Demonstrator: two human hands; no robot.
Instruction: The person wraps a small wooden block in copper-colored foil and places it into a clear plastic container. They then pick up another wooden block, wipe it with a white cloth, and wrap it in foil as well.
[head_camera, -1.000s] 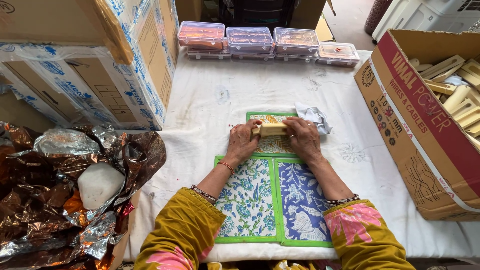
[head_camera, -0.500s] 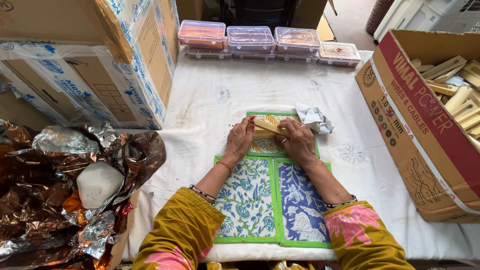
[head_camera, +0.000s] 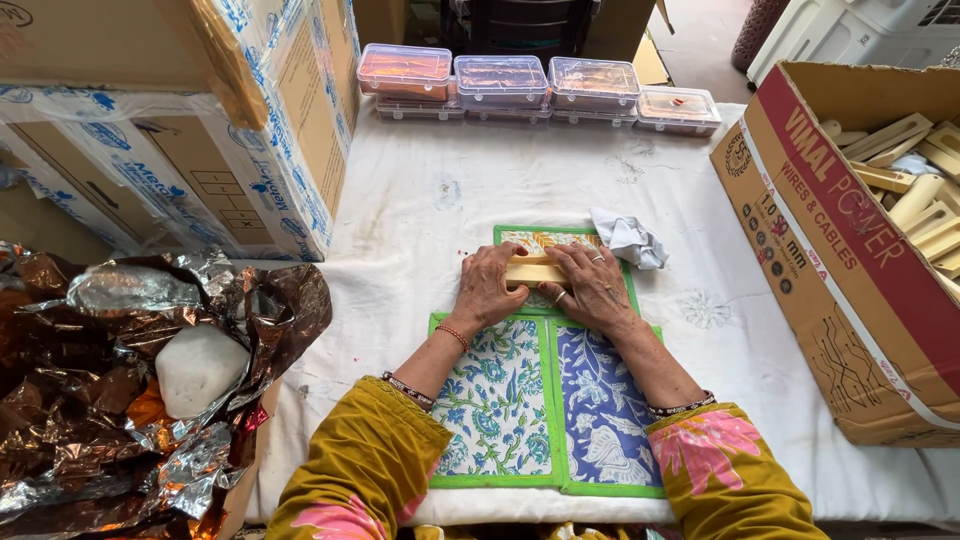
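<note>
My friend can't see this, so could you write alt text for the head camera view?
Both hands, left hand and right hand, press a pale wooden block onto green-edged floral cloth mats on a white-covered table. A crumpled white cloth lies beside them.

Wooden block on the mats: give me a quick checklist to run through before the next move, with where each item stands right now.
1. Grip: left hand and right hand both press on the wooden block, one at each end. Ok.
2. Block position: it lies flat across the upper floral mat. Ok.
3. Mats: the green-and-white mat and blue mat lie flat side by side on the white tablecloth. Ok.
4. Crumpled white cloth: sits on the upper mat's right corner, close to the right hand. Not ok.
5. Block's underside: hidden. Cannot tell.
6. Carton of wooden pieces: open on the right side. Ok.
</note>
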